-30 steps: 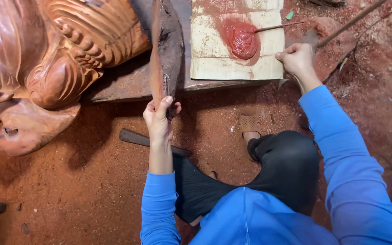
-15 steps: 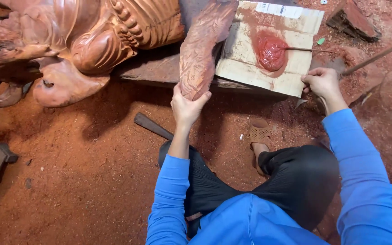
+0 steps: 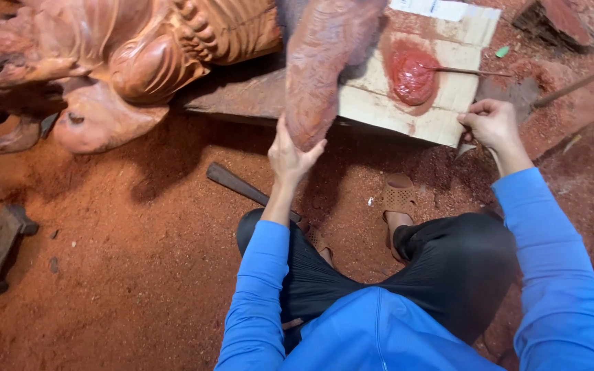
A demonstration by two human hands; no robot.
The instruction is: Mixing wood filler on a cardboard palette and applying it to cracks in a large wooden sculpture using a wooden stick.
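Carved wooden piece (image 3: 321, 69) is held at its lower end in the clamped left hand (image 3: 290, 156), leaning over the plank's front edge. Right hand (image 3: 493, 124) is closed on a small tool. Red paste (image 3: 412, 72) sits on cardboard (image 3: 386, 110); no paste is seen applied to the piece, so filling is judged undone.

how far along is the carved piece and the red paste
Done: a red paste mound sits mixed on the pale cardboard sheet, with a thin stick in it. In hand: the left hand grips the long reddish carved wooden piece; the right hand closes on a small tool at the cardboard's edge. Left: no wet paste shows on the carving.
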